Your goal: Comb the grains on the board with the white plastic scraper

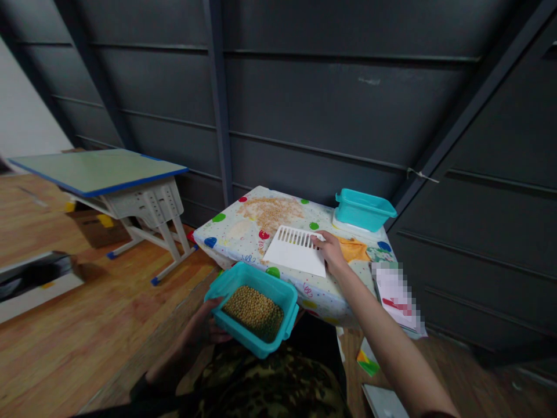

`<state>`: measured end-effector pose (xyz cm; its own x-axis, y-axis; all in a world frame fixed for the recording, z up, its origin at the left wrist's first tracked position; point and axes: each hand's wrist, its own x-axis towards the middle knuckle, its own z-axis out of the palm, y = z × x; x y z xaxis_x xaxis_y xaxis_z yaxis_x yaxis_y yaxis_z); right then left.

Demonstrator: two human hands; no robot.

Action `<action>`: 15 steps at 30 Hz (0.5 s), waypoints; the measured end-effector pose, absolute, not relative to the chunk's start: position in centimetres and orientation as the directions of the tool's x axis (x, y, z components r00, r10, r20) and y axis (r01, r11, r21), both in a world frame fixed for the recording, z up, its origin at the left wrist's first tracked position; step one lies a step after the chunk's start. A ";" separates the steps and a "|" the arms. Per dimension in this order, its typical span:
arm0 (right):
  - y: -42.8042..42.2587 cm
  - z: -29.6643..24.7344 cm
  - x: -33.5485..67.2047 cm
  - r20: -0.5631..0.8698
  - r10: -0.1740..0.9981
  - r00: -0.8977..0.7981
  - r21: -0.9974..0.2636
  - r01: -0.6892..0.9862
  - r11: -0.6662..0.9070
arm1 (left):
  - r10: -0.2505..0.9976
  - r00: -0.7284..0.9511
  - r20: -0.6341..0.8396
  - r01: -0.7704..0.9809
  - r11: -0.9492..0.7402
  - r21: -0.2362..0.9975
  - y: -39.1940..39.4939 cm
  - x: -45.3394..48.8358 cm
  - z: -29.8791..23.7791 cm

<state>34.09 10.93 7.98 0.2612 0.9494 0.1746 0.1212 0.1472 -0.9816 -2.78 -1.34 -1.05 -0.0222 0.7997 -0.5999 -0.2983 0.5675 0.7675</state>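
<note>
Panelling (304,104) in dark grey, ribbed with metal bars, fills the background. Before it, to the left, stands a pale green desk (113,171) edged in blue. Near the person is a table (226,238) spread with a white cloth patterned in coloured spots.

The right forearm (378,313) is bare and reaches from the lower right corner up and leftward over the table's near edge, the elbow held out. The left forearm (174,360) is lower and darker, angled up from the bottom left.

A teal tub (239,334) hangs tilted in front of the table's near edge, held at its left end. Another teal container (365,212) sits at the table's far right corner.

On the cloth, right of centre, is a white slotted sheet (296,258), its row of slots away from the person. The right hand (331,249) pinches its right edge, thumb on top by the last slots. The left hand (209,322) grips the tub, thumb over the rim, other fingers outside the wall.

An orange rag (354,249) lies just beside the right hand. Soybeans (252,307) fill the tub's bottom; tan grains (272,212) lie scattered beyond the sheet.
</note>
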 end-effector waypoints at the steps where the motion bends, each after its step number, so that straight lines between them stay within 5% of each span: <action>1: 10.9 8.1 34.0 0.170 0.952 0.254 -0.983 0.115 0.144 | 0.803 -0.021 -0.595 -0.300 0.563 0.770 -1.3 -2.8 -1.1; 10: 10.6 8.4 33.5 0.099 0.980 0.173 -0.995 0.016 0.097 | 0.776 0.001 -0.631 -0.317 0.598 0.736 -0.8 -3.3 -1.4; 15: 11.2 8.0 33.9 0.163 0.949 0.269 -0.986 0.068 0.150 | 0.805 -0.039 -0.592 -0.338 0.547 0.766 -1.4 -2.7 -1.1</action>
<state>33.91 11.16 8.00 0.2686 0.9493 0.1633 0.0679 0.1505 -0.9863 -2.74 -1.38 -1.12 -0.0392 0.8050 -0.5920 -0.3378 0.5469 0.7660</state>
